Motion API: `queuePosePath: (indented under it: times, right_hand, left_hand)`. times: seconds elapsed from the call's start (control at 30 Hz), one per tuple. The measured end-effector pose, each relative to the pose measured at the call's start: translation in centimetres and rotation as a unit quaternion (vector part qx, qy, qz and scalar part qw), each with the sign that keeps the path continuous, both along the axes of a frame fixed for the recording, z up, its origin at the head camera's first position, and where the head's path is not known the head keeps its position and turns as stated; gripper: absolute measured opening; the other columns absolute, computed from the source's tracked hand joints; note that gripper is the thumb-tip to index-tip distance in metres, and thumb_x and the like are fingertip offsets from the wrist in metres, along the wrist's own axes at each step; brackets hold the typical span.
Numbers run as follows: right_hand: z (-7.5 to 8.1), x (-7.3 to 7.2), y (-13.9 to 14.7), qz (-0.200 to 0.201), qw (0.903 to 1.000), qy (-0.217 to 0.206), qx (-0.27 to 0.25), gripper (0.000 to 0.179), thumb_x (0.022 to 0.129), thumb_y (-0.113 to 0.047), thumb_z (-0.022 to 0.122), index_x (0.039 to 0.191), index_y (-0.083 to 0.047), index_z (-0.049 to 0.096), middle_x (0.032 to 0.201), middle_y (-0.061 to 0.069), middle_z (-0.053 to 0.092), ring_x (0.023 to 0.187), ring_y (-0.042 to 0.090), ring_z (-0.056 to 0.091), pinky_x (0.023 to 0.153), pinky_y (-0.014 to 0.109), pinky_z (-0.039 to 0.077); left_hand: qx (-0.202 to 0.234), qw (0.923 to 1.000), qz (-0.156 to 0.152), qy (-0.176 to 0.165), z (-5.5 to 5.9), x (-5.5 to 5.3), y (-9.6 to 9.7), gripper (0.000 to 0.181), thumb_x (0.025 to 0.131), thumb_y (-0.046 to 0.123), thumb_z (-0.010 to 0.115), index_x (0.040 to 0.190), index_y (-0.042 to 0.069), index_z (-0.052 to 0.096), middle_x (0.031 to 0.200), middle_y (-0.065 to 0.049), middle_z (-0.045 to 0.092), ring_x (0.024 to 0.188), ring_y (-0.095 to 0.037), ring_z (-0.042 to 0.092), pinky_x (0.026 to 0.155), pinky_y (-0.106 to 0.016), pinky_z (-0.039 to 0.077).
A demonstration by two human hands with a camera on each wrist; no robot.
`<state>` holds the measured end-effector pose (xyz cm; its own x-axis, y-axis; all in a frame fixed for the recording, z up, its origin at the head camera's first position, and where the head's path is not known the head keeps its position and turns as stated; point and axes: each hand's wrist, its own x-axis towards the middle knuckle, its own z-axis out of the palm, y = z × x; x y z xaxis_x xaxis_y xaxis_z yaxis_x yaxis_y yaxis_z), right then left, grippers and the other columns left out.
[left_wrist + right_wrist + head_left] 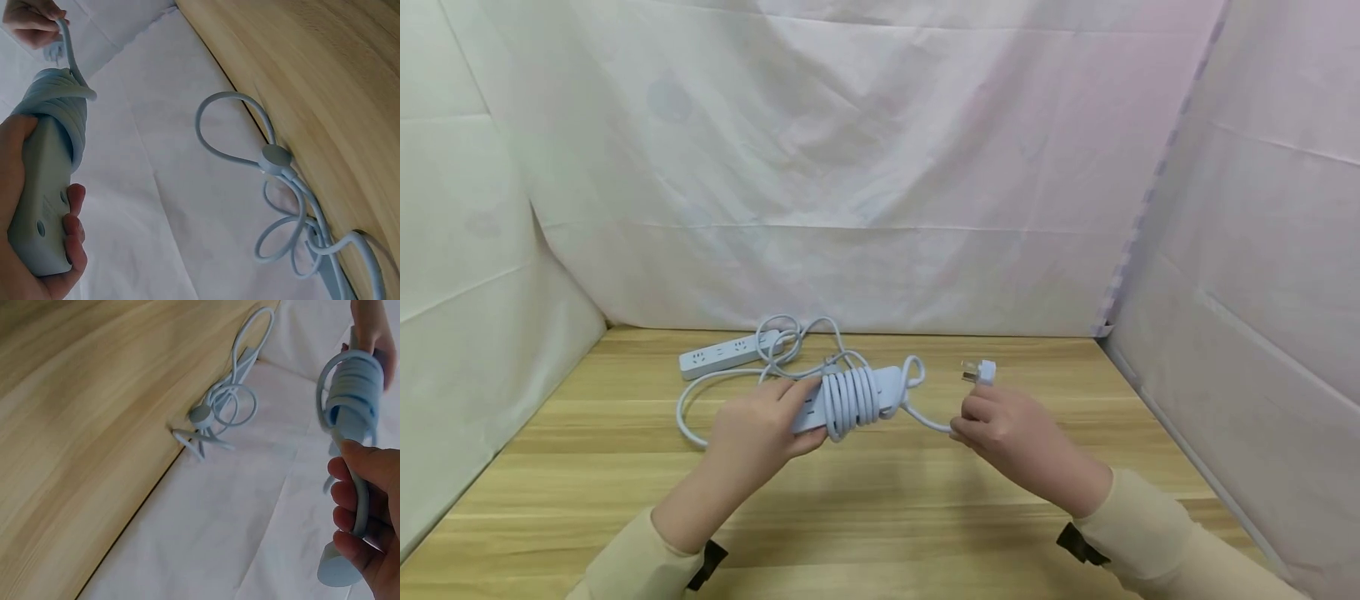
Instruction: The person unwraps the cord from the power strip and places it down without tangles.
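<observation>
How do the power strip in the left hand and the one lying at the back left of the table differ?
The held strip has wound cord in several turns round it; by the far strip, loose cord lies in loops. The left hand grips the held strip, while the far strip lies on the table. Both are long, pale and have sockets.

Spreads out as a yellowish wood-grain table [880, 517]; bears, at back left, a white power strip [718, 357], with looped cord [780, 316] around its right end.

Booth [1247, 250] of pale sheets [850, 167] around wooden tabletop [880, 508]
</observation>
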<state>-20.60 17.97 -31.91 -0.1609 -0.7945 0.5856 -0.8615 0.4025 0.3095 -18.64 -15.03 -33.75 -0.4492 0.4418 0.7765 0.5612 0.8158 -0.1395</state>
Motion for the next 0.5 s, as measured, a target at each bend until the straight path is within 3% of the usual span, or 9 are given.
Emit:
queuePosePath:
  times: [0.13, 0.27, 0.37, 0.5]
  right_hand:
    - [0.3, 1.1, 0.0, -0.006, 0.9999, -0.010, 0.008, 0.006, 0.083, -0.013, 0.077, 0.081, -0.009, 0.074, 0.073, -0.003, 0.054, 0.064, 0.012, 0.047, 0.054, 0.021, 0.043]
    - [0.8, 2.0, -0.1, 0.006, 1.0000, 0.001, 0.003, 0.034, 0.103, -0.022, 0.050, 0.081, -0.008, 0.073, 0.073, -0.003, 0.053, 0.065, 0.013, 0.048, 0.055, 0.022, 0.043]
    - [1.4, 2.4, -0.3, 0.014, 0.9998, 0.013, -0.001, 0.044, 0.106, -0.024, 0.041, 0.080, -0.007, 0.072, 0.072, -0.002, 0.053, 0.065, 0.014, 0.049, 0.056, 0.023, 0.044]
    - [2.5, 2.9, -0.3, 0.035, 0.9981, 0.046, -0.020, 0.041, 0.105, -0.020, 0.044, 0.078, -0.006, 0.071, 0.072, -0.001, 0.052, 0.065, 0.015, 0.050, 0.056, 0.024, 0.045]
  left_hand:
    - [0.005, 0.9998, 0.017, -0.013, -0.3, -0.4, -0.4, 0.054, 0.063, 0.037, 0.084, 0.103, 0.005, 0.068, 0.083, -0.008, 0.068, 0.066, -0.027, 0.066, 0.044, -0.038, 0.049]
    - [0.008, 0.9994, 0.026, -0.023, -0.7, -0.8, -0.8, 0.053, 0.064, 0.037, 0.084, 0.103, 0.006, 0.066, 0.083, -0.007, 0.068, 0.067, -0.027, 0.066, 0.044, -0.039, 0.049]
    - [0.008, 0.9992, 0.028, -0.028, -0.9, -0.9, -0.9, 0.053, 0.064, 0.038, 0.084, 0.103, 0.006, 0.066, 0.082, -0.007, 0.068, 0.066, -0.026, 0.065, 0.044, -0.039, 0.049]
    - [0.002, 0.9988, 0.034, -0.034, -0.9, -1.0, -0.9, 0.053, 0.065, 0.040, 0.084, 0.103, 0.007, 0.066, 0.081, -0.006, 0.067, 0.065, -0.026, 0.064, 0.044, -0.039, 0.048]
